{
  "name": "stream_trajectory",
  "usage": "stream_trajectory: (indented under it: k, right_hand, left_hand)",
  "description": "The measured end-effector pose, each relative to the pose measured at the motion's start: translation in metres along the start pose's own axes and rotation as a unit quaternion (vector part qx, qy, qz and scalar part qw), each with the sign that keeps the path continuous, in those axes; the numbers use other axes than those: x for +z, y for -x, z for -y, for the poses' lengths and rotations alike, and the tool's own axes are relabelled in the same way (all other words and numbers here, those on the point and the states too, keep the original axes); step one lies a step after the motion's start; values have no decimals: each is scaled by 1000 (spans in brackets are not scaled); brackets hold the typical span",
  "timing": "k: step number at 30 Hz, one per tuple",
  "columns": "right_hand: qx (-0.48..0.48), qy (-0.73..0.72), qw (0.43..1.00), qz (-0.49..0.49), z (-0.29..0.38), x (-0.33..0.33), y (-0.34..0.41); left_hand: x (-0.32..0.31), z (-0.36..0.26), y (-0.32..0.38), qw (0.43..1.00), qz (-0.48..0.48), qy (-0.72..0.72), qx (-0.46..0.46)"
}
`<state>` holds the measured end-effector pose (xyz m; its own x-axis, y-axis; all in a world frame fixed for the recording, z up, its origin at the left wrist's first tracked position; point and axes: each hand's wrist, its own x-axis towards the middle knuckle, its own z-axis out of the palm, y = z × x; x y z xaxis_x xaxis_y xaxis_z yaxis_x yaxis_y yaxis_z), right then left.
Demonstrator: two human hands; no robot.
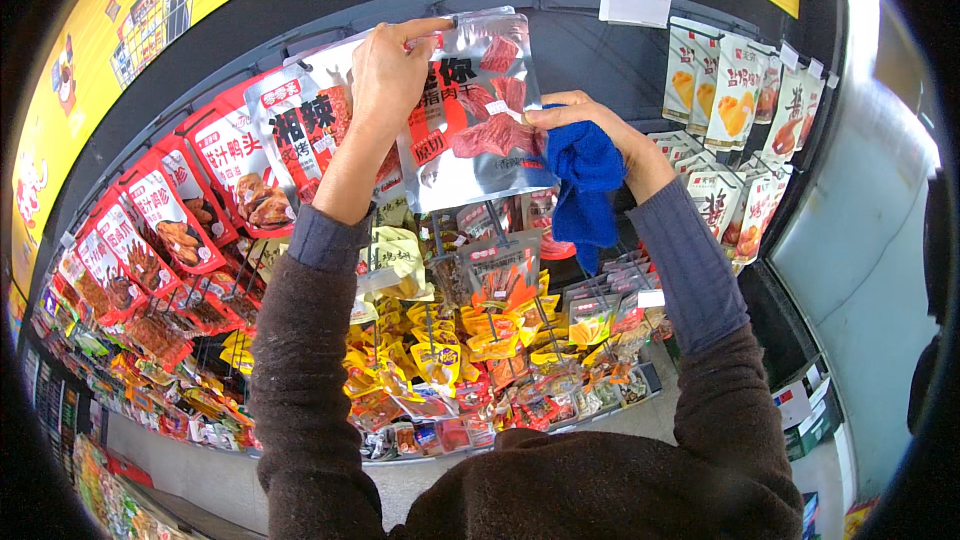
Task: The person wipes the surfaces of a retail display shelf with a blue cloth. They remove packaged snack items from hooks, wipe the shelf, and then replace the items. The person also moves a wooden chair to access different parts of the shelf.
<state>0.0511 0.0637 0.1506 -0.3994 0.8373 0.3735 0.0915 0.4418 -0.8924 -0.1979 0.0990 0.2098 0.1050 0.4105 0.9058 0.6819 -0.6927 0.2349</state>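
A large silver and red snack pouch (487, 135) with pictures of dried meat faces me at the top of a display rack. My left hand (386, 79) grips it near its upper left corner, the index finger stretched along the top edge. At the pouch's right edge is my right hand (600, 124), its thumb by a small white price sticker (496, 107). Bunched in that hand, a blue cloth (585, 180) hangs down beside the pouch. Another silver and red pouch (300, 135) hangs just left of my left wrist.
Red and white pouches (244, 165) hang on hooks to the left. Pale pouches (731, 94) hang at the right, below a blank white tag holder (635, 7). Metal hooks (495, 221) stick out toward me beneath the pouch, above yellow snack packs (435, 360).
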Motion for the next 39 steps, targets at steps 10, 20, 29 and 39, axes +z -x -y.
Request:
stream_trajectory:
  k: [10,20,29,39]
  right_hand:
    - [42,12,995,-92,-27,11,21]
    - [11,-348,906,-240,-20,-55,86]
    - [-95,200,891,-397,-18,-115,3]
    - [-427,351,748,-368,32,-193,-171]
  left_hand:
    - [4,8,16,999,32,-7,23]
    - [-56,-40,136,996,-42,48,66]
    - [-54,-40,233,975,98,191,-57]
    - [-102,30,381,892,98,124,-423]
